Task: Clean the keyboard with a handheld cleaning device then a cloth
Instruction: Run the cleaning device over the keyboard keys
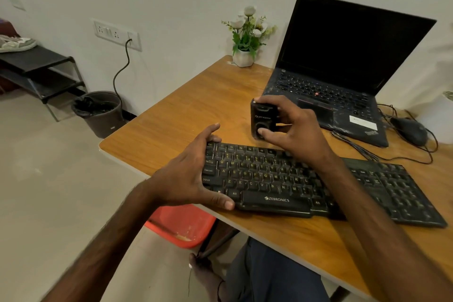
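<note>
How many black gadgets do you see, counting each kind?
Keyboard: 1
Laptop: 1
Mouse: 1
Handheld cleaning device, held in the right hand: 1
Total: 4

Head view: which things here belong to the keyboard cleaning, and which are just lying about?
In use: black Zebronics keyboard, gripped at its end by the left hand; small black handheld cleaning device, held in the right hand.
Lying about: open black laptop; black computer mouse; white pot of white flowers; dark waste bin; red plastic chair. No cloth shows.
</note>
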